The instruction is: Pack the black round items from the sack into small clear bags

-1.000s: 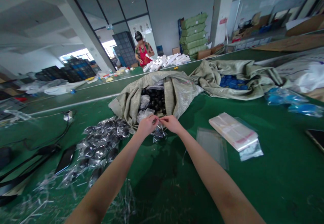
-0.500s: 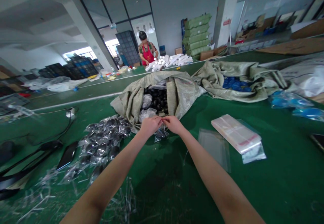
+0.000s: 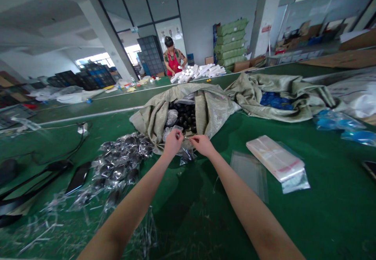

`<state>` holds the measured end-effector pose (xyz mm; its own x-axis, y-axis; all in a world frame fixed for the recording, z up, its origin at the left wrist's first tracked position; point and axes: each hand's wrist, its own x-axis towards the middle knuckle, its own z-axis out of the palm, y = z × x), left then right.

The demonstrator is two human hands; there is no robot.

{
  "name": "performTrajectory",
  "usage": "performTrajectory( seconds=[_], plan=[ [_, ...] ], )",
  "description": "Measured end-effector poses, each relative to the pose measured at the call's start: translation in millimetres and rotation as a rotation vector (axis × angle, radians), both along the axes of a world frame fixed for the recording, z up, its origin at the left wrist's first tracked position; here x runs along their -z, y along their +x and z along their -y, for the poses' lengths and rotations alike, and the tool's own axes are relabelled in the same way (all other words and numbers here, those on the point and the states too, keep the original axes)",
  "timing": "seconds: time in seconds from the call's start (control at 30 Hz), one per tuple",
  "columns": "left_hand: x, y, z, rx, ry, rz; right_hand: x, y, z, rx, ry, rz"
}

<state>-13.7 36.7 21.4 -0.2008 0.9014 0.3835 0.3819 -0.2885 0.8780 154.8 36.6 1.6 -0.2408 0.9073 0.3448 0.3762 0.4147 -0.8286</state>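
My left hand (image 3: 173, 141) is raised at the front of an open woven sack (image 3: 216, 109), its fingertips pinched together; anything between them is too small to make out. Just to its right, my right hand (image 3: 201, 145) is closed, finger and thumb at the top edge of a small clear plastic bag (image 3: 187, 156) with something dark in it. Inside the sack lie many shiny black rounded pieces (image 3: 185, 118) and crumpled clear film (image 3: 172, 116). A heap of black pieces in clear bags (image 3: 120, 159) lies left of my hands.
On the right are a stack of flat clear bags (image 3: 274, 158) and a thin clear sheet (image 3: 246, 174). Another sack (image 3: 308, 105) holds blue pieces. A phone (image 3: 78, 177) and plastic strips (image 3: 44, 238) lie left. Across the table stands a person in a red apron (image 3: 173, 63).
My hands were together at the small bag's top; now my left hand has moved up and left, away from my right. My right hand stays almost in place at the bag.
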Motion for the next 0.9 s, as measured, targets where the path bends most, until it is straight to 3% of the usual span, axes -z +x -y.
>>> performTrajectory(
  seconds=[0.07,0.23,0.43,0.57,0.67,0.77,0.9],
  plan=[
    [0.2,-5.1,-5.7,-0.049,-0.016,0.264,4.4,-2.1,-2.5,0.03,-0.049,-0.046],
    [-6.3,-30.7,-11.7,-0.088,-0.029,0.564,18.2,-10.2,-8.4,0.017,-0.172,-0.138],
    [-23.1,-79.5,9.7,-0.031,-0.109,0.683,15.3,-9.8,-6.9,0.003,-0.29,-0.273],
    [-15.8,-83.7,31.0,0.076,-0.244,0.614,7.1,-8.1,-4.2,0.023,-0.339,-0.339],
    [-1.1,-69.1,42.2,0.186,-0.31,0.313,3.9,-8.4,-3.7,0.047,-0.346,-0.372],
    [11.2,-52.6,46.6,0.255,-0.267,-0.101,1.4,-8.7,-4.0,0.066,-0.325,-0.385],
    [16.9,-39.4,45.1,0.252,-0.207,-0.212,-4.7,-9.5,-2.4,0.073,-0.311,-0.389]
  ],
)
